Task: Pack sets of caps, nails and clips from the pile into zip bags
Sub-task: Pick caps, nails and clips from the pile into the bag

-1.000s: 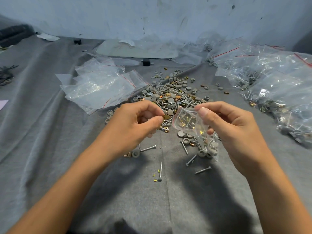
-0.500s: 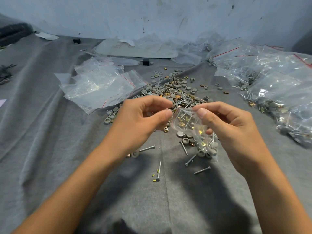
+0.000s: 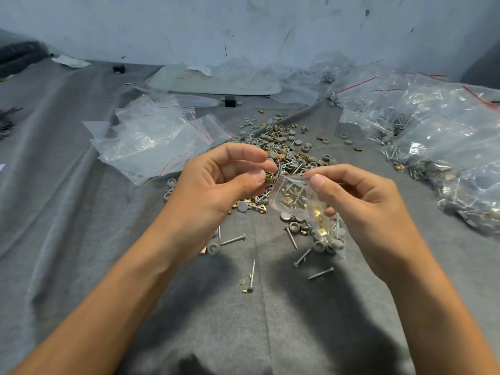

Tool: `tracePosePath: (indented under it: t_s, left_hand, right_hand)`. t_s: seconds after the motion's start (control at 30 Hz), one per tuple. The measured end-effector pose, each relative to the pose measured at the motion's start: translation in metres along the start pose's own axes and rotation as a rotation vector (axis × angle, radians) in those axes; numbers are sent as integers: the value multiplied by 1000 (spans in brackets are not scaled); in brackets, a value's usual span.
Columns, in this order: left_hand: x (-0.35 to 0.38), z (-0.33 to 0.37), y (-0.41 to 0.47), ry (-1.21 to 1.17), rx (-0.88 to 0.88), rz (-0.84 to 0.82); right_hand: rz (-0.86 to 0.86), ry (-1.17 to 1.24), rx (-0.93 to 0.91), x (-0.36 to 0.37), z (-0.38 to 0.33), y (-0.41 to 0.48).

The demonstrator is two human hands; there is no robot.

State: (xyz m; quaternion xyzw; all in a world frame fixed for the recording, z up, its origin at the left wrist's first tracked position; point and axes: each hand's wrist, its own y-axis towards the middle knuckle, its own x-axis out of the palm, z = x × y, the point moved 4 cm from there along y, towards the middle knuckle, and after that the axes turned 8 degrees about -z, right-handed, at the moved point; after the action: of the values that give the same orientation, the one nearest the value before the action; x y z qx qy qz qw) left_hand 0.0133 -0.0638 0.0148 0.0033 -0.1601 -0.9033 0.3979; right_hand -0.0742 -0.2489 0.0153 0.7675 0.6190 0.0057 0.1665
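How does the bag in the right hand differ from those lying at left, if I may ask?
The held bag holds clips, nails and caps; the left bags look empty. The held bag hangs open from the right hand; the left bags lie heaped. Both are clear with red zip strips.

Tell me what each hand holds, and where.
Left hand pinches a gold clip between thumb and forefinger; right hand pinches the small zip bag at its open top edge.
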Motion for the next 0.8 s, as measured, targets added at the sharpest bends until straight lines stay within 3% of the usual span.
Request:
tracePosePath:
  t_s: [0.57,0.8]
  left_hand:
    - [2,0,1,15,30,47]
    - [27,-12,8,242,38,23]
  right_hand:
    - [-1,10,3,-2,2,0]
    - [-8,1,-13,0,3,0]
